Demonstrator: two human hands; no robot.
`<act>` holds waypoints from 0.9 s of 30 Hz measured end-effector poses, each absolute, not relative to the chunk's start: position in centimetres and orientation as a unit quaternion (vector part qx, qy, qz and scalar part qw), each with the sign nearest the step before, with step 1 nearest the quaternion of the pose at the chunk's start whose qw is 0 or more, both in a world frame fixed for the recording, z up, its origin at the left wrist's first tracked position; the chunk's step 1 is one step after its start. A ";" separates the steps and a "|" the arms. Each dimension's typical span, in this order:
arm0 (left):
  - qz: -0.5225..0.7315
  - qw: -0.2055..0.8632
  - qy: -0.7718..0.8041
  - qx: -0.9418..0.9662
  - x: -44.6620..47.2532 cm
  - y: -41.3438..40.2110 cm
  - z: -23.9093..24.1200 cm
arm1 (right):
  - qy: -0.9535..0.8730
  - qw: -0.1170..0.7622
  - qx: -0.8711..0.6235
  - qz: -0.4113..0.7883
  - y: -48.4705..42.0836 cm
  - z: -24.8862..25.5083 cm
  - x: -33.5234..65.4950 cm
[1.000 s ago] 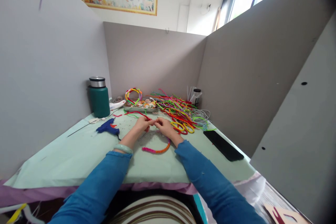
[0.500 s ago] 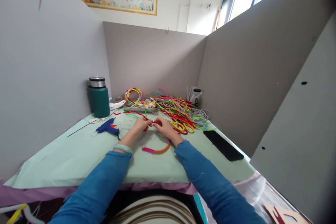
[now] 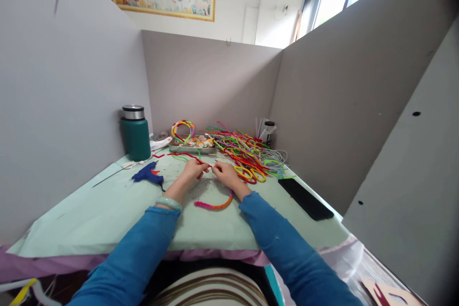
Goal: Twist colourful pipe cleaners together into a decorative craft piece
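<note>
My left hand (image 3: pixel 194 169) is closed in a pinch on a red pipe cleaner (image 3: pixel 179 155), whose long loose end trails left across the table. Just to its right, my right hand (image 3: pixel 224 172) is also pinched shut, and a short red stretch runs between the fingertips of both. A curved band wrapped in pink, orange and purple fuzz (image 3: pixel 214 207) lies below, its upper part passing under my right hand. Whether those fingers grip the band too is hidden. A green strand lies behind my left hand.
A blue glue gun (image 3: pixel 148 173) and a green bottle (image 3: pixel 136 134) stand left. Behind are a metal tray (image 3: pixel 191 149) of small pieces and a multicoloured ring (image 3: pixel 182 131). Piled pipe cleaners (image 3: pixel 238 146), yellow loops (image 3: pixel 247 173) and a black phone-like slab (image 3: pixel 305 199) sit right.
My right hand has shifted slightly right, opening a small gap between my fingertips where red strand shows. My left hand stays nearly in place, and the band has hardly moved.
</note>
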State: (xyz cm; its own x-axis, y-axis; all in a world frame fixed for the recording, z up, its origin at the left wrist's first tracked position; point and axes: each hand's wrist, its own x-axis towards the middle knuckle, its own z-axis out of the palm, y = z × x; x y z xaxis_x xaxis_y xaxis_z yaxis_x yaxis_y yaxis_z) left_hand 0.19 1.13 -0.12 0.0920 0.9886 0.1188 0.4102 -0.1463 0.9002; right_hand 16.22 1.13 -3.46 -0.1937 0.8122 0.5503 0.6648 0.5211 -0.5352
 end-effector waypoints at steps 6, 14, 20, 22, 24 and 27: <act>0.316 0.195 0.559 0.742 0.2 1.4 -0.1 | -0.776 0.426 -0.456 0.097 1.1 -3.4 16.1; 0.268 0.198 0.470 0.817 0.5 0.4 0.2 | -0.718 0.468 -0.511 0.057 1.8 -3.4 16.6; 0.354 0.248 0.498 0.752 0.1 1.0 0.1 | -0.703 0.443 -0.549 0.095 1.8 -3.1 16.6; 0.393 0.290 0.512 0.706 0.0 1.1 0.1 | -0.708 0.445 -0.524 0.159 1.6 -2.9 16.4; 0.433 0.344 0.499 0.667 -0.1 1.1 0.1 | -0.701 0.458 -0.487 0.248 1.4 -2.7 16.3; 0.448 0.425 0.454 0.642 -0.2 0.9 0.2 | -0.667 0.484 -0.451 0.344 1.4 -2.7 16.3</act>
State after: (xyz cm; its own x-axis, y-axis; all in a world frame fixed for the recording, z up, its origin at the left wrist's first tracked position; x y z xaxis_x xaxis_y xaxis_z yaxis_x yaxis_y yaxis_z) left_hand -0.16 0.92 0.19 0.1854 0.9642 0.1894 0.2023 -0.2261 0.9529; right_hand 16.29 1.35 -2.68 -0.1254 0.9341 0.3342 0.2688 0.3563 -0.8949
